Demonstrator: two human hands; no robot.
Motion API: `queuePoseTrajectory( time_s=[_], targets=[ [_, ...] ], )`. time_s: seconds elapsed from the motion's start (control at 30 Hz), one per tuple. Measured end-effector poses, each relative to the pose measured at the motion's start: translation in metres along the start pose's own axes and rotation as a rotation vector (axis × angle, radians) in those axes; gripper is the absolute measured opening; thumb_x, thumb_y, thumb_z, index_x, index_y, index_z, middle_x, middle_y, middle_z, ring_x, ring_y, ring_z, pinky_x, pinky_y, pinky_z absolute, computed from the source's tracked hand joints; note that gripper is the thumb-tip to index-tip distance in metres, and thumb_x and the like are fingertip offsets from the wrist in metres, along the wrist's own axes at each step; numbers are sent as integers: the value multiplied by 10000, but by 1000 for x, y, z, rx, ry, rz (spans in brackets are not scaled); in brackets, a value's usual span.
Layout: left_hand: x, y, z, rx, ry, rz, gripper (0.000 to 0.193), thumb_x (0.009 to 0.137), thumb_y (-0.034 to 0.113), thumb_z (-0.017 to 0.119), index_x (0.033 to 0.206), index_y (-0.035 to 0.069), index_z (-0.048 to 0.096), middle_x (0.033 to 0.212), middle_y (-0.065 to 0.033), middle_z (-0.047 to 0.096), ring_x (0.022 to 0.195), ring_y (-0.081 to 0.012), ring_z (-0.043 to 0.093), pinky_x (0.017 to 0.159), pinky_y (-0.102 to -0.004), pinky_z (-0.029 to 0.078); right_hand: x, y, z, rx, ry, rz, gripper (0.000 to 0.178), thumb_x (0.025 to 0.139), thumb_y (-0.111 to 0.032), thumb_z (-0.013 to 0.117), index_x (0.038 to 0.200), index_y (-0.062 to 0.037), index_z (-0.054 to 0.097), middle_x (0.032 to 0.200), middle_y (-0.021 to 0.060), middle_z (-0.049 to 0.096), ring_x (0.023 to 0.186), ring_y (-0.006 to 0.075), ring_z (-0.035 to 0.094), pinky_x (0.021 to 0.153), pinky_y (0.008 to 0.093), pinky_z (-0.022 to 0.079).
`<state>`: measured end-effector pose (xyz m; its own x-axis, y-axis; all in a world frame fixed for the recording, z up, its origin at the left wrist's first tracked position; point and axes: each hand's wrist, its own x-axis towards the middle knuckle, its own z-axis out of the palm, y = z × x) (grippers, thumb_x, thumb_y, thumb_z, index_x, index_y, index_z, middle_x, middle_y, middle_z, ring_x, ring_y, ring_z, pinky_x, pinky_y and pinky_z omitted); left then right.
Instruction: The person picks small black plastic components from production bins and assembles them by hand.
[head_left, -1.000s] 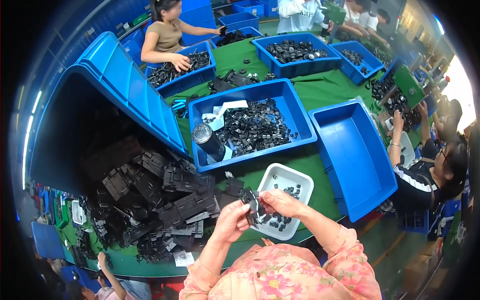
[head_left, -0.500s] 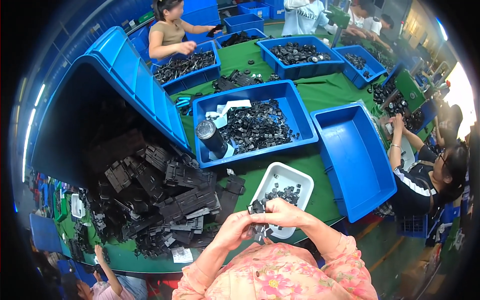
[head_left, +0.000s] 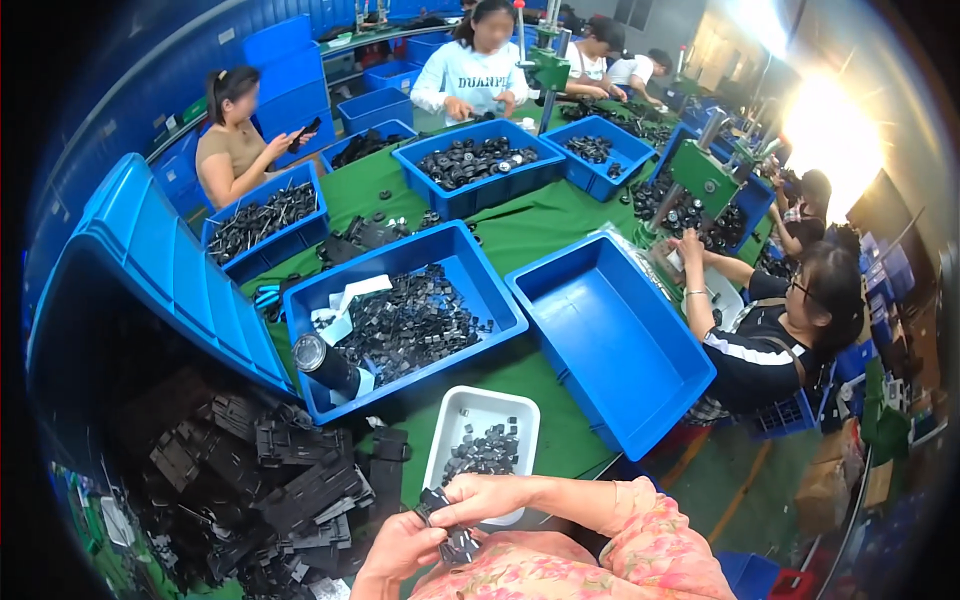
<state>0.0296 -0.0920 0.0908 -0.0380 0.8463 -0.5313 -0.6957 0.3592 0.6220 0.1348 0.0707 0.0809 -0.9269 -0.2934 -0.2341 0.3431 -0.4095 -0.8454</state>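
Note:
A black plastic part with small bright spots is held close to my body, low in the picture. My left hand is closed on its near left side. Over its upper end, my right hand is closed with thumb and fingers pinching; the fingers hide much of the part. Just beyond my hands stands a white tray with many small black pieces in it. To the left lies a heap of flat black plastic plates, spilling from a large tipped blue bin.
Beyond the tray, a blue crate holds small black clips, papers and a dark lidded bottle. Another blue crate stands to its right. A co-worker sits at right beside a green press. Other people work across the green-covered table.
The view has swung to the right and up, so the table's things sit further left in it. Both my hands stay together on the black part.

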Motion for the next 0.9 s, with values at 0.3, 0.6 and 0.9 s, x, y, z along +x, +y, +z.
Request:
queuePoseTrajectory(
  time_s=[0.3,0.6,0.9],
  targets=[
    [8,-7,23,-304,151,284,203,774,207,563,691,43,478,712,-47,537,635,-117,518,573,-249,429,6,8,7,123,220,-106,289,899,-274,488,815,-24,607,735,9,593,633,45,526,536,193,422],
    [21,-1,9,-370,386,357,203,838,210,479,671,110,421,675,-11,431,611,-115,465,518,-250,404,-12,15,-38,862,544,-646,368,889,-265,447,563,-95,430,497,-14,360,400,89,299,406,229,237],
    [23,-5,-1,51,242,108,298,895,319,450,711,87,482,674,35,465,537,-30,374,448,-177,271,2,21,-27,498,210,-78,209,855,-179,496,920,14,547,691,74,523,467,79,367,439,195,313]
  ],
)
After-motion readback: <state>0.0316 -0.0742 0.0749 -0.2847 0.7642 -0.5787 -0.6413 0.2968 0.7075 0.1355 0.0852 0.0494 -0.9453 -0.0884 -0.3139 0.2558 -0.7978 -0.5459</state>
